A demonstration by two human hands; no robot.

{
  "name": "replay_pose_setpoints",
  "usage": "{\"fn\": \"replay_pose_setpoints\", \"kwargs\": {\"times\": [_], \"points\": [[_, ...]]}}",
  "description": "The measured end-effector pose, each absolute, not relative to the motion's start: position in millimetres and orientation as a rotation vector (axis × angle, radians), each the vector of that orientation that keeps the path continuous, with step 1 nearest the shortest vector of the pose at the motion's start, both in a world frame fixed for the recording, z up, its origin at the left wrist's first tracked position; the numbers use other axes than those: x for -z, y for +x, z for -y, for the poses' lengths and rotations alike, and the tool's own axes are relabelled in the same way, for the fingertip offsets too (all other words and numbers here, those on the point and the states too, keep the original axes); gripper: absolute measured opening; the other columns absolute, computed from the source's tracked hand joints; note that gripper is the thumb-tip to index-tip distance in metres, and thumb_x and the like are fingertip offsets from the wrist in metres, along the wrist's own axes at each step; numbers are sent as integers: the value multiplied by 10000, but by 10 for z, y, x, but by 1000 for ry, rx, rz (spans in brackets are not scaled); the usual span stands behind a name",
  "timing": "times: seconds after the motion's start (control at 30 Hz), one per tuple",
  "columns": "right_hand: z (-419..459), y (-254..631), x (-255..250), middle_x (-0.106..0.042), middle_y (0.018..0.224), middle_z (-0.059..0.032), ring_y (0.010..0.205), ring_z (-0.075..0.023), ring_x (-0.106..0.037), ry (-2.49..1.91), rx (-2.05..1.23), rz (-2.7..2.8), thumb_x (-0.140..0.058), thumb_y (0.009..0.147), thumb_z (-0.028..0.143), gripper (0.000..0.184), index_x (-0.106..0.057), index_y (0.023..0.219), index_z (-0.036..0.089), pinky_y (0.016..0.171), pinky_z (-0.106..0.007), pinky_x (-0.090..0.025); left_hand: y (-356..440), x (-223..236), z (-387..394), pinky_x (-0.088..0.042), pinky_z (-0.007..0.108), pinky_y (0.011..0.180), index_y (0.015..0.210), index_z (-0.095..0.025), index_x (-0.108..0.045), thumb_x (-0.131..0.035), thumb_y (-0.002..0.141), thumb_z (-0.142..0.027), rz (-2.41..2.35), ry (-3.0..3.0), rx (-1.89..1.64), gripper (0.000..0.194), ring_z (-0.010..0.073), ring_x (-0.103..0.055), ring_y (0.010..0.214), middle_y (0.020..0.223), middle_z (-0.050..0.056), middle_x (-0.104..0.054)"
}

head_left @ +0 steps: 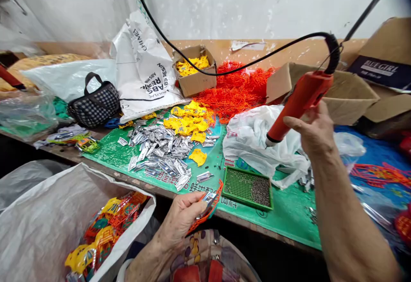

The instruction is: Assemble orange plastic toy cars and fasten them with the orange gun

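My left hand (pixel 184 213) is closed on an orange plastic frame (pixel 216 198) with a shiny silver piece (pixel 209 197) set against it, just over the table's front edge. My right hand (pixel 316 130) grips a red electric screwdriver (pixel 297 104), its tip pointing down and left, above a white plastic bag (pixel 257 132). Beside the left hand on the tabletop lies a green tray (pixel 237 183) with small dark screws (pixel 260 191) gathered at its right end. Silver pieces (pixel 160 145) lie in a loose pile, with yellow plastic parts (pixel 188 121) heaped behind them.
A black cable (pixel 257 63) arcs from the screwdriver across the back. Orange frames (pixel 231 89) are heaped near the wall beside a cardboard box (pixel 197 83) of yellow parts. A white sack (pixel 144 72) and checked bag (pixel 94 100) stand left. An open sack (pixel 35 218) holds assembled parts.
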State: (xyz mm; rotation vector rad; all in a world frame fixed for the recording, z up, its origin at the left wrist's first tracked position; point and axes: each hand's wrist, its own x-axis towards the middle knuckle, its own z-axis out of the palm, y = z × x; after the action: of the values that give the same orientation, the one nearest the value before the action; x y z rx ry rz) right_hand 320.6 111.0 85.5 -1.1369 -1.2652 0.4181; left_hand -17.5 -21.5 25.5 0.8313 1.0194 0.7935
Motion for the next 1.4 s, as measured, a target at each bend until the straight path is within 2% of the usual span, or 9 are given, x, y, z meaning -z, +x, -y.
{"fn": "replay_pose_setpoints", "kwargs": {"times": [0.07, 0.13, 0.27, 0.4, 0.57, 0.7, 0.93, 1.27, 1.4], "points": [[-1240, 3085, -974, -626, 1026, -32, 988, -214, -622, -992, -645, 1149, -830, 597, 361, 492, -576, 1002, 247, 849, -393, -475, -188, -242, 193, -481, 304, 715, 926, -119, -797, -758, 730, -368, -1035, 876, -826, 319, 200, -627, 723, 722, 54, -720], [-1264, 2956, -1100, -646, 926, -20, 867, -187, -647, -945, -736, 1109, -818, 590, 361, 426, -588, 924, 230, 821, -382, -487, -198, -229, 179, -489, 315, 745, 946, -124, -796, -743, 752, -368, -1047, 908, -853, 316, 206, -631, 752, 752, 54, -726], [-1045, 2707, -1287, -652, 840, 8, 716, -138, -611, -929, -925, 1044, -811, 572, 261, 388, -646, 921, 219, 688, -310, -499, -176, -215, 155, -493, 321, 738, 903, -124, -799, -732, 762, -396, -1055, 920, -824, 313, 207, -627, 740, 733, 57, -720], [-743, 2397, -1193, -633, 664, 41, 556, -104, -538, -967, -920, 992, -822, 514, 163, 366, -661, 841, 196, 519, -252, -429, -108, -199, 87, -487, 314, 731, 895, -127, -796, -738, 747, -391, -1069, 881, -801, 309, 195, -623, 721, 733, 52, -715], [-514, 2087, -703, -668, 672, 22, 590, -137, -591, -1021, -960, 995, -805, 576, 188, 248, -671, 783, 170, 583, -300, -483, -65, -111, 2, -464, 285, 740, 900, -131, -779, -722, 766, -344, -1076, 870, -806, 257, 170, -605, 728, 746, 31, -697], [-446, 1968, -437, -661, 674, 18, 583, -134, -580, -1035, -939, 931, -787, 619, 199, 182, -644, 727, 167, 579, -302, -478, -74, -53, -17, -454, 284, 773, 848, -135, -764, -690, 802, -329, -1058, 897, -775, 213, 177, -604, 773, 734, 23, -679], [-471, 1866, -385, -646, 641, 41, 566, -155, -587, -948, -911, 891, -753, 621, 162, 413, -609, 1007, 203, 572, -316, -476, -38, -96, -84, -456, 280, 715, 936, -138, -780, -700, 767, -397, -1094, 923, -750, 319, 193, -600, 746, 751, 36, -702], [-503, 1868, -294, -634, 642, 28, 574, -166, -589, -994, -893, 932, -738, 636, 183, 332, -627, 948, 200, 580, -338, -486, -45, -177, -80, -448, 271, 675, 909, -125, -784, -694, 780, -427, -1128, 972, -732, 341, 187, -586, 711, 671, 24, -673], [-505, 1859, -302, -627, 628, 25, 567, -170, -584, -1004, -889, 944, -735, 632, 180, 303, -630, 915, 199, 574, -344, -484, -67, -220, -80, -450, 276, 679, 953, -140, -787, -691, 784, -415, -1113, 961, -738, 337, 192, -598, 716, 709, 29, -696]]}}
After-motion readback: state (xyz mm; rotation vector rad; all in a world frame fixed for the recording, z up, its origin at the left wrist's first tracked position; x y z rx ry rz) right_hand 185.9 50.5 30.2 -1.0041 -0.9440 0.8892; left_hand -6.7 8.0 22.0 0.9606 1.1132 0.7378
